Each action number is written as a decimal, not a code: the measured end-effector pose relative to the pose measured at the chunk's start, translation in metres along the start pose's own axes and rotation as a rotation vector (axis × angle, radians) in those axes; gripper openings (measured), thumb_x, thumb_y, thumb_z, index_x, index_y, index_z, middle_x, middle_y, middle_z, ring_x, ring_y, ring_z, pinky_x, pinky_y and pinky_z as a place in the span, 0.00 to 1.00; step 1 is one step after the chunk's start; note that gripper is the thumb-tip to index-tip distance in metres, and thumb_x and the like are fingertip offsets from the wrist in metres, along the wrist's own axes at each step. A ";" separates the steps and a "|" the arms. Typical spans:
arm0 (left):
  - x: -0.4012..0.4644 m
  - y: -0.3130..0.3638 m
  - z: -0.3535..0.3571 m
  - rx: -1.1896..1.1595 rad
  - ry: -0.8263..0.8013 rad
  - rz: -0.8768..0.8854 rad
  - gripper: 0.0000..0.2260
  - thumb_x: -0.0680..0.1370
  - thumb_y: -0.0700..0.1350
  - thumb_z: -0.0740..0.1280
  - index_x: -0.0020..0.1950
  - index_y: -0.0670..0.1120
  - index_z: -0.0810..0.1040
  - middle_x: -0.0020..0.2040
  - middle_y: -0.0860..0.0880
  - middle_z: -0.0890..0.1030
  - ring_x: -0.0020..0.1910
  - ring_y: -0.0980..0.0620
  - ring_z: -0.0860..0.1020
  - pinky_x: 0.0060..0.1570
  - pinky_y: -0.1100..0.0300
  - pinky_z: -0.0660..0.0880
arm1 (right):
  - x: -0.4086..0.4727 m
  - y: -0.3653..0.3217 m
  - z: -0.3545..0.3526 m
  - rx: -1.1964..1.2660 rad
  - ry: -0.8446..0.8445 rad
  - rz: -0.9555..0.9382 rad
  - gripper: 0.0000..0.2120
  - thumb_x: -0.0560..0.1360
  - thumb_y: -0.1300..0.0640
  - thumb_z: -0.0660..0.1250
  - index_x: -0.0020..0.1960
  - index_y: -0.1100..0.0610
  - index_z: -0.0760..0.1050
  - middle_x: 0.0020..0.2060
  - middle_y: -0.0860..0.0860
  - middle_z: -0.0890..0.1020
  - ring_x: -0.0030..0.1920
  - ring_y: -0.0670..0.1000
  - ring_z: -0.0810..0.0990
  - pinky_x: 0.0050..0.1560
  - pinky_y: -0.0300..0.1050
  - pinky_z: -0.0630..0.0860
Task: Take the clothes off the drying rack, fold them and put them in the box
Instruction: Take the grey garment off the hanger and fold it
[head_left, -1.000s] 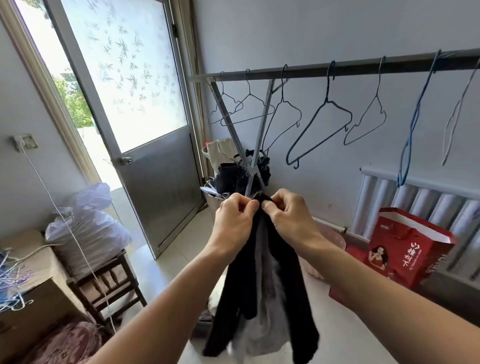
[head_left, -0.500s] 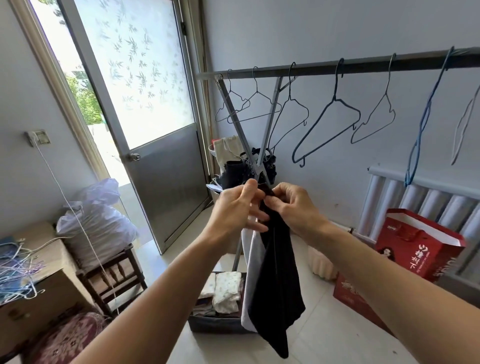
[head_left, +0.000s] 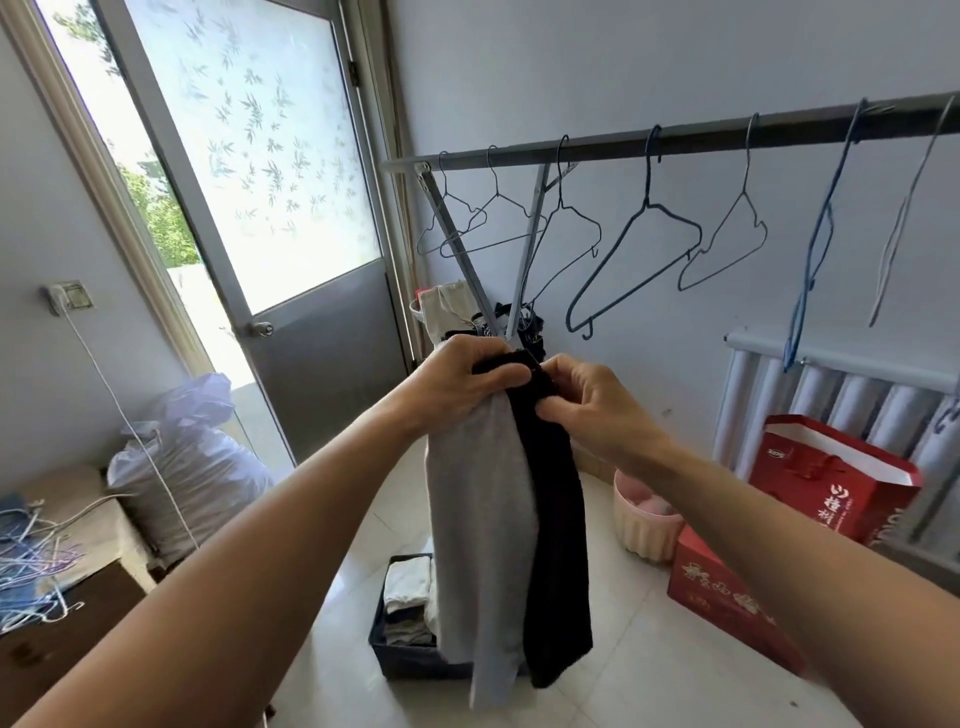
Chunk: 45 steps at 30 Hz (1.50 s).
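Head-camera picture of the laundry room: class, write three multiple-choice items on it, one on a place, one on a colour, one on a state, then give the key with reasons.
1. Where is the box of folded clothes?
A. on the floor below the held garment
B. on the rail
C. on the wooden stool

2. What colours show on the garment being held?
A. red and blue
B. grey and black
C. green only

3. How are the hangers on the drying rack?
A. all loaded with shirts
B. lying on the floor
C. hanging empty

Key: 1 A, it sits on the tiles under the cloth. 2 B, a grey panel beside a black one. 3 C, bare wire on the rail. The left hand and right hand pinch the garment's top.
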<state>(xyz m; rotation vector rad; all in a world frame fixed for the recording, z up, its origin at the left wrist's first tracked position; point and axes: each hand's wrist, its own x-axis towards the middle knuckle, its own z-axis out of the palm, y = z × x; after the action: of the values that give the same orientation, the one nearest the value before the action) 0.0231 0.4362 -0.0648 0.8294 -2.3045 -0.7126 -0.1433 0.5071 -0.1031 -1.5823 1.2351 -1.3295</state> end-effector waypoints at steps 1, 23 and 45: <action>0.002 0.001 -0.002 0.021 -0.009 0.008 0.08 0.77 0.46 0.71 0.43 0.43 0.81 0.36 0.47 0.79 0.36 0.57 0.73 0.42 0.56 0.73 | -0.002 0.003 -0.002 -0.023 -0.001 0.007 0.10 0.75 0.71 0.63 0.51 0.60 0.76 0.41 0.56 0.81 0.40 0.50 0.81 0.42 0.44 0.80; -0.004 -0.033 -0.076 0.179 0.030 -0.148 0.12 0.72 0.50 0.75 0.32 0.47 0.81 0.28 0.53 0.77 0.28 0.59 0.72 0.30 0.69 0.67 | 0.033 0.039 -0.014 0.105 -0.008 0.010 0.09 0.79 0.56 0.66 0.41 0.56 0.72 0.33 0.50 0.78 0.33 0.45 0.77 0.34 0.37 0.75; 0.094 -0.128 -0.212 -0.073 -0.256 0.078 0.20 0.76 0.55 0.69 0.62 0.44 0.81 0.55 0.44 0.84 0.56 0.44 0.82 0.60 0.47 0.77 | 0.252 0.048 0.092 0.089 -0.176 0.026 0.12 0.77 0.48 0.65 0.43 0.55 0.80 0.40 0.51 0.82 0.45 0.48 0.80 0.54 0.50 0.70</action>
<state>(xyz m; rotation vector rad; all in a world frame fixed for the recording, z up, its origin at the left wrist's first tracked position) 0.1536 0.2266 0.0301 0.6422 -2.5034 -0.9070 -0.0609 0.2470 -0.0942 -1.5784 1.0709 -1.1847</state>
